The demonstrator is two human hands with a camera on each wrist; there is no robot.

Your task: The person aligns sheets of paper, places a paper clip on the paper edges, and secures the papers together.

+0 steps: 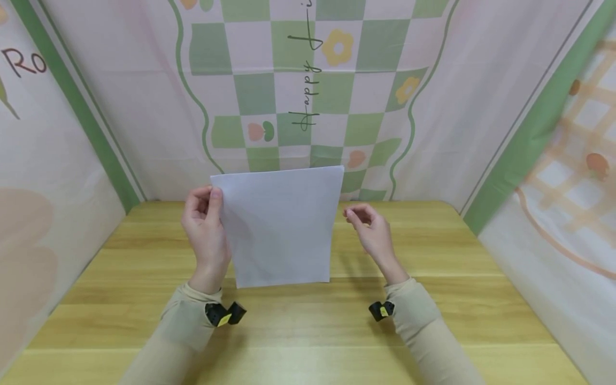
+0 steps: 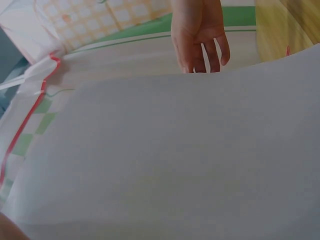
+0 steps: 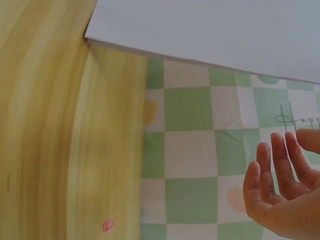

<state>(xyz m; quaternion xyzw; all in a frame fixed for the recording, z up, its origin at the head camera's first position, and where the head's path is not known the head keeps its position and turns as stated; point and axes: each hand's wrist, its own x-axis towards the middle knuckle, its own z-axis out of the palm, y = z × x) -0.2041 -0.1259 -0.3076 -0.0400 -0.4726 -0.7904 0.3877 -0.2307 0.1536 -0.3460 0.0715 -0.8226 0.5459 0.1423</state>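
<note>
A blank white paper sheet (image 1: 281, 227) is held up above the table in the head view, its left edge pinched near the top corner by my left hand (image 1: 207, 230), thumb in front. My right hand (image 1: 372, 232) hangs just right of the sheet, fingers loosely bent and touching nothing. In the left wrist view the paper (image 2: 170, 155) fills most of the picture, with the right hand (image 2: 200, 35) past its edge. The right wrist view has the paper (image 3: 210, 30) at the top and the right hand (image 3: 285, 195) apart from it, fingers spread.
The wooden table (image 1: 298, 326) stretches beneath both arms. Behind it hangs a green and white checked cloth (image 1: 332, 91), with printed cloth walls on the left and right. A small red mark (image 3: 108, 226) lies on the wood in the right wrist view.
</note>
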